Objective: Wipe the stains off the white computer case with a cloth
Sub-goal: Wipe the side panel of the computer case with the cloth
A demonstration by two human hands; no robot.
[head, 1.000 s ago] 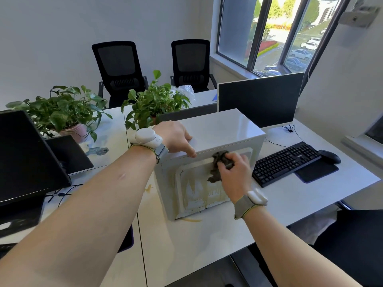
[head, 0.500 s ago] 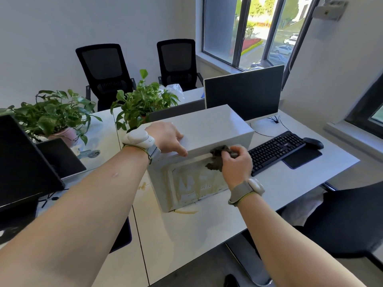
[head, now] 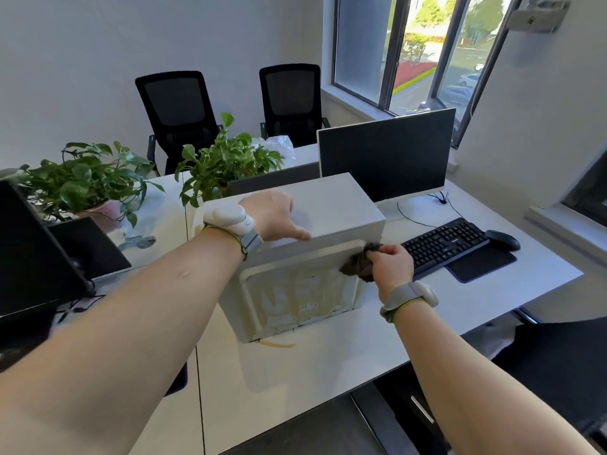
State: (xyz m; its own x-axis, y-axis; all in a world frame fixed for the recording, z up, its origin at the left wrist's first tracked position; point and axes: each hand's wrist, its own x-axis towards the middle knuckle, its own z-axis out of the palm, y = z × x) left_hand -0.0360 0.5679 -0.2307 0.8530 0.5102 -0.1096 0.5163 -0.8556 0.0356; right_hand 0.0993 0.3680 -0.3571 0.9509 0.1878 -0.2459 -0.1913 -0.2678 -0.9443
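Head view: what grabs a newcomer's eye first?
The white computer case in the middle of the desk, its near side panel streaked with yellowish-brown stains. The right hand presses a dark cloth against that panel's upper right corner, while the left hand rests flat on the case's top. Two leafy potted plants stand behind, to the left.

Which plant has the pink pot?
The left plant, next to the dark screen at the left edge. Its pink pot shows under the leaves. The other plant, behind the white case, has its pot hidden.
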